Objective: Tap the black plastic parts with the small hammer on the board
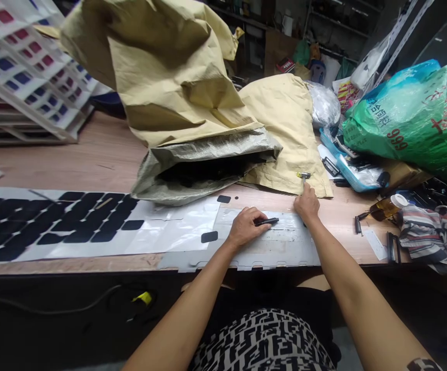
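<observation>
My left hand point(245, 226) is closed on a slim black piece point(267, 221), which it holds over a grey mat point(285, 250) at the table's front edge. What exactly the piece is, I cannot make out. To its right, my right hand point(307, 203) grips a small hammer point(303, 176) whose head, partly yellow, sticks up above the fist. Most of the handle is hidden by the fingers. Two flat black rounded pieces, one of them a black rectangle point(209, 236), lie left of my left hand.
A large tan paper sack point(184, 77) gapes toward me, with another sack point(281, 108) behind. White sheets point(177, 216) bearing rows of black pieces point(80, 221) spread leftward. Plastic baskets point(33, 67) stand at left. On the right are a green bag point(409, 118), an amber bottle point(383, 210) and striped cloth point(424, 234).
</observation>
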Demonstrator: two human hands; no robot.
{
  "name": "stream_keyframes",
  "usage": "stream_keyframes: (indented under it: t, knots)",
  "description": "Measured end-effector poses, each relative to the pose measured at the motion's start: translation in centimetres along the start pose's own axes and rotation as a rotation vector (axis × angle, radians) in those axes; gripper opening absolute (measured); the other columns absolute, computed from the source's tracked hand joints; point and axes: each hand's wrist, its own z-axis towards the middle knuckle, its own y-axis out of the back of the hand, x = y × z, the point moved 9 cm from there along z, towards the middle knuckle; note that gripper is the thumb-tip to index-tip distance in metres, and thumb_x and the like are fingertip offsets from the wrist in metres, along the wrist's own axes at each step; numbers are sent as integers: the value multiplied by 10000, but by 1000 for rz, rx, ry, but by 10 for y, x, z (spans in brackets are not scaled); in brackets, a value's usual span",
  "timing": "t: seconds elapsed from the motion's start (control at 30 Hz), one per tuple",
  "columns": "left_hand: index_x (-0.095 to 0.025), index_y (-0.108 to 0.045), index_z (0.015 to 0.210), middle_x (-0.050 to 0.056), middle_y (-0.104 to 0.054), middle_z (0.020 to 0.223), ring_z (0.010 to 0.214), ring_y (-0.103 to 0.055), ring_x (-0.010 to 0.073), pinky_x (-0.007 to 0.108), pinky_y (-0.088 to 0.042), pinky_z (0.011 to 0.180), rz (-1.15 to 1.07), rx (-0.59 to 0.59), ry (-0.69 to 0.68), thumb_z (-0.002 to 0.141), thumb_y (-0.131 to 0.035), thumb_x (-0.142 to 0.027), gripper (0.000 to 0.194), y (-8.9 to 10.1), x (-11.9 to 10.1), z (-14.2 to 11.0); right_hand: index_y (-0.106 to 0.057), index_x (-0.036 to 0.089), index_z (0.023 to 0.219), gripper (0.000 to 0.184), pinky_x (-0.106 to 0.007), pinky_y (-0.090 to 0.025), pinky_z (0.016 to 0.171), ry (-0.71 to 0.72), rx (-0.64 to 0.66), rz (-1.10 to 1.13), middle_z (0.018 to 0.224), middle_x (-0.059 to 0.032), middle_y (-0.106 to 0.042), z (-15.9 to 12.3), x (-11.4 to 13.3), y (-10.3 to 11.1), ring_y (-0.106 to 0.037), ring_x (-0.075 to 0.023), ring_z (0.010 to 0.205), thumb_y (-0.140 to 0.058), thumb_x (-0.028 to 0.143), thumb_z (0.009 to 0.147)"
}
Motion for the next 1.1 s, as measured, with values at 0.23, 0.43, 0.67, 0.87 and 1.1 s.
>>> stream_keyframes:
  t: [0.23,0.43,0.67,0.87,1.1]
  knots:
    - [-228,-708,800,10,-670,813,844,-563,210,344,-442,747,4,-3,17,725,-762,-323,133,-1,2,1,-375,168,1446,541,-371,-479,850,-2,-8,20,1197,-140,-555,1,-1,1,-595,-269,1050,-434,209,910]
    - [-227,-702,782,16,-675,815,857,-564,216,348,-445,743,7,15,9,742,-743,-347,132,-1,1,0,-393,182,1424,525,-372,-477,861,-15,-3,53,1198,-137,-558,-1,-2,0,-587,-261,1055,-442,192,900]
    - [-227,-712,798,13,-682,835,881,-566,221,347,-440,757,22,26,-4,737,-758,-329,128,-2,2,-1,-410,183,1405,519,-381,-472,900,-26,-13,66,1223,-135,-562,-2,-2,1,-580,-259,1064,-455,192,889]
    - [-226,-712,788,10,-667,809,874,-560,221,348,-438,757,5,27,6,730,-765,-318,120,-2,1,-1,-416,192,1394,503,-385,-467,917,-32,-13,70,1234,-131,-564,-2,-2,4,-574,-258,1086,-450,190,892]
    - [-220,-706,781,12,-668,810,865,-556,217,347,-439,746,0,17,-6,731,-763,-316,122,-2,0,0,-429,212,1397,521,-387,-465,919,-41,-19,118,1233,-123,-579,-1,-6,5,-572,-259,1083,-458,183,878]
